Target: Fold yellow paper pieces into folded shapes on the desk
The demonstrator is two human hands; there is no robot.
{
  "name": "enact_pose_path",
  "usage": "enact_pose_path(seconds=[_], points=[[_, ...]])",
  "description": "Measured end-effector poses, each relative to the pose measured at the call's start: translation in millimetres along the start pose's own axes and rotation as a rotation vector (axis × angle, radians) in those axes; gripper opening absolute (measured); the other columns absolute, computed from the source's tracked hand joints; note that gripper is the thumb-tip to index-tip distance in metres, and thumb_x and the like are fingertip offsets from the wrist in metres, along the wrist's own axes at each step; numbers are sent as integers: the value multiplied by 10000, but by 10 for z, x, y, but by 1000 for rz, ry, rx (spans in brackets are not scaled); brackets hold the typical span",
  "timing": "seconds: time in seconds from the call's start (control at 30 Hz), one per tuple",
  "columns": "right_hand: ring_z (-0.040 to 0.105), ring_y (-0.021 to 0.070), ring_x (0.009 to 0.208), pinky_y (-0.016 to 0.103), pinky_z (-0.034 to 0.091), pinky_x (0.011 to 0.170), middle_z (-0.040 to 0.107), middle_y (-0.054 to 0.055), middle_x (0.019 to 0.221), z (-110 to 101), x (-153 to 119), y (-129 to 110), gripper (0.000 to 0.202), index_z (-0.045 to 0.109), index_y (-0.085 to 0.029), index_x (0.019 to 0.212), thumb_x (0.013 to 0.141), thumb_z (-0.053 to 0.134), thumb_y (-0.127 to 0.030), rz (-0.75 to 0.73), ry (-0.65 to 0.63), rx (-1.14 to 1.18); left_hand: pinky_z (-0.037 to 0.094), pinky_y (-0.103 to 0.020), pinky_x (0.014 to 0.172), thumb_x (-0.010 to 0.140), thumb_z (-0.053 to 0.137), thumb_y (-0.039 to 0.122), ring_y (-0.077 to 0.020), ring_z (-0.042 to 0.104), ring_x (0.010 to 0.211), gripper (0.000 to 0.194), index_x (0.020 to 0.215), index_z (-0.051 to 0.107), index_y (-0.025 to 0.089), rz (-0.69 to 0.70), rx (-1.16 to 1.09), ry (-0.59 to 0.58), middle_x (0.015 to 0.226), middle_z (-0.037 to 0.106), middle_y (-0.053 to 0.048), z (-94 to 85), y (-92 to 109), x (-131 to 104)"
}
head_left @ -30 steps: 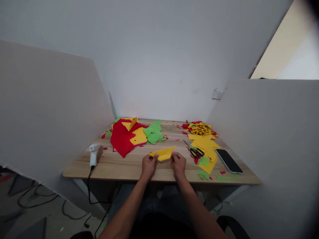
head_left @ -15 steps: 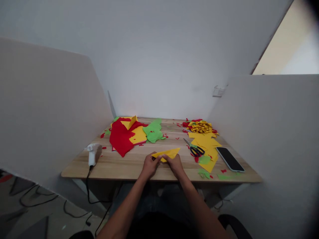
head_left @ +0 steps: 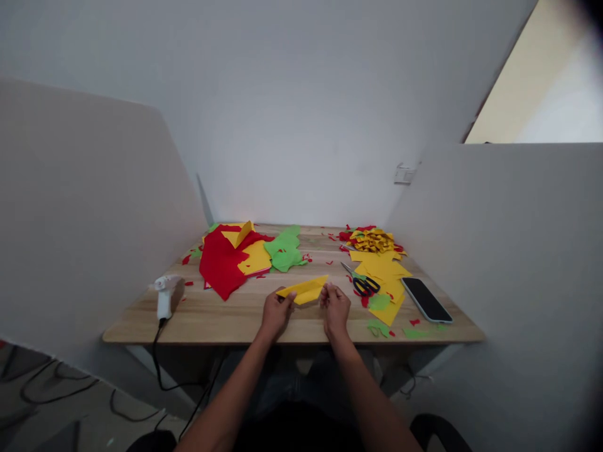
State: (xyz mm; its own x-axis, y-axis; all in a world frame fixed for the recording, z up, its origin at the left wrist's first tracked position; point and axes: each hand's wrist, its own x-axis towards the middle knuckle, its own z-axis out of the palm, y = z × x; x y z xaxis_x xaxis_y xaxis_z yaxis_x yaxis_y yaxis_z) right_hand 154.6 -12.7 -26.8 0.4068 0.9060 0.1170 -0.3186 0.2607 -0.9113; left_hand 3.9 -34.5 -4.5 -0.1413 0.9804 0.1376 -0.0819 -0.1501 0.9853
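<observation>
A folded yellow sheet (head_left: pixel 304 292), paper or felt, is held just above the near part of the table. My left hand (head_left: pixel 276 312) grips its left end, thumb on the near face. At the right end my right hand (head_left: pixel 335 307) is closed, its fingertips pinched at the sheet's corner. The sheet's fold runs lengthwise, with the lower edge sagging toward me. To the right of my right hand lie scissors with black handles (head_left: pixel 366 286), their blades pointing away to the left.
Red cloth-like pieces (head_left: pixel 221 263), yellow sheets and a green piece (head_left: pixel 285 250) lie at back left. A white glue gun (head_left: pixel 164 301) with a cord stands at left. At right are a pile of yellow strips (head_left: pixel 372 240), yellow sheets (head_left: pixel 384 270), scraps and a phone (head_left: pixel 426 300).
My right hand has shifted from the sheet's lower middle to its right end, thumb off the near face. My left hand has slid toward the left end. The view has turned slightly right.
</observation>
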Motion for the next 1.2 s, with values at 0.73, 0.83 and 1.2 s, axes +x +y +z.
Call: enact_pose_path(seconds=[0.73, 0.83, 1.2], points=[[415, 85, 485, 201, 325, 450, 498, -65, 539, 6, -29, 46, 365, 519, -177, 616, 690, 725, -469, 42, -129, 20, 307, -206, 477, 713, 684, 466, -102, 442, 494, 333, 677, 579, 152, -3, 26, -105, 537, 510, 33, -40, -158, 6], [467, 102, 510, 216, 373, 484, 568, -45, 600, 15, -35, 22, 331, 589, -170, 707, 678, 730, -469, 74, -184, 28, 310, -202, 477, 727, 674, 448, -99, 440, 501, 319, 679, 563, 153, -11, -2, -136, 546, 498, 37, -58, -176, 8], [512, 126, 526, 243, 427, 538, 584, -19, 577, 15, -70, 11, 268, 647, -155, 671, 652, 750, -402, 67, -342, -123, 416, -228, 584, 740, 654, 401, -143, 533, 625, 272, 767, 644, 131, 31, 80, -184, 678, 615, -18, -52, -37, -18]])
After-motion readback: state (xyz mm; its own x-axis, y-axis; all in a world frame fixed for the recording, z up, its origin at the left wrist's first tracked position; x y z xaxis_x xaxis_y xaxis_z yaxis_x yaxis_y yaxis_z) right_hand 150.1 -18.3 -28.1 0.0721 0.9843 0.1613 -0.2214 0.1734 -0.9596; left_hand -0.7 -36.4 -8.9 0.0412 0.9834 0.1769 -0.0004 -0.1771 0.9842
